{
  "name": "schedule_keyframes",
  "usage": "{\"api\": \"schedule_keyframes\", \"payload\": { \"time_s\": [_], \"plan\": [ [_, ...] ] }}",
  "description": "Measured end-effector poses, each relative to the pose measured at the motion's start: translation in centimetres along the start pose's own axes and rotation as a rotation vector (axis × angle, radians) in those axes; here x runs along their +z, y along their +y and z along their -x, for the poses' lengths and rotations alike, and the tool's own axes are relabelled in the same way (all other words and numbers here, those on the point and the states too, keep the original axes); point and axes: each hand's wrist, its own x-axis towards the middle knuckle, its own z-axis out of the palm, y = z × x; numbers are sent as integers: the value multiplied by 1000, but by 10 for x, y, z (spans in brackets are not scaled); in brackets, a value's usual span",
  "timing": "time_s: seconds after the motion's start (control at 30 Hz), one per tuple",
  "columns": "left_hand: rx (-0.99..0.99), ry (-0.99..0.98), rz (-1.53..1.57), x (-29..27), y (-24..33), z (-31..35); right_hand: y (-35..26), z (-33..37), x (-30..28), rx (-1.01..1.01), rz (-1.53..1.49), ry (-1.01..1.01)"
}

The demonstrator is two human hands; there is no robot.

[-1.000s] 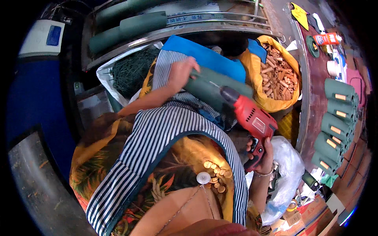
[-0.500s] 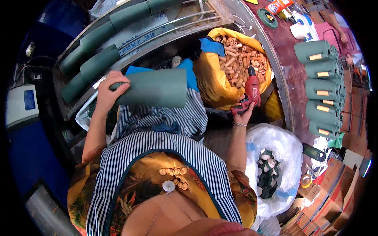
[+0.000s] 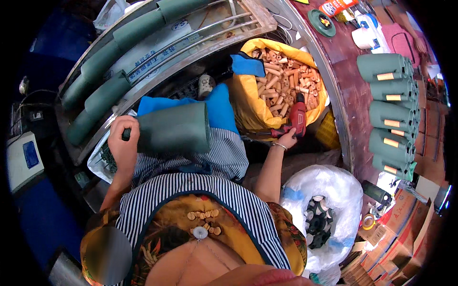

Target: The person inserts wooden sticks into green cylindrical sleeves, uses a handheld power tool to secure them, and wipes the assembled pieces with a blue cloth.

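Note:
My left hand [image 3: 125,140] is closed on the left end of a dark green cylinder [image 3: 174,128], fingers curled at its rim. The cylinder lies sideways over my lap, above blue cloth [image 3: 222,107] and my striped apron [image 3: 224,159]. In my right hand [image 3: 287,139] is a red power drill [image 3: 297,119], gripped by its handle, its dark chuck pointing away from me. Beside the drill stands a yellow bag [image 3: 248,97] full of short tan tubes [image 3: 274,83]; the drill's front end overlaps the bag's contents in view.
Green cylinders [image 3: 102,59] lie in rows on a metal-framed rack [image 3: 200,40] at the far left. More, with tan pieces attached, stack on the reddish table [image 3: 336,71] at right. A clear plastic bag [image 3: 346,190] of round pieces and cardboard boxes [image 3: 396,229] stand lower right.
My left hand and the green cylinder have shifted left and nearer to me. The drill in my right hand has also come slightly left and nearer. The whole view has shifted a little.

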Motion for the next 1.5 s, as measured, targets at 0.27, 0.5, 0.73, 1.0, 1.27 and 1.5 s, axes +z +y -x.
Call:
{"api": "schedule_keyframes", "payload": {
  "time_s": [0.27,0.5,0.73,1.0,1.27,1.5],
  "plan": [
    [-506,-257,312,-16,4,-44,-76,6,103,-1106,525,-511],
    [-263,-184,501,-4,-6,-43,-64,-7,178,-923,842,-714],
    [-226,-231,563,8,-36,-28,-146,52,46,-1126,528,-530],
    [21,-455,716,23,-28,-25,-215,236,-63,-670,77,-1049],
    [-10,-374,895,18,-28,0,-222,338,-48,-1880,659,-678],
    [22,-261,780,15,-26,12,-195,357,-9,-1819,689,-1129]
  ]
}}
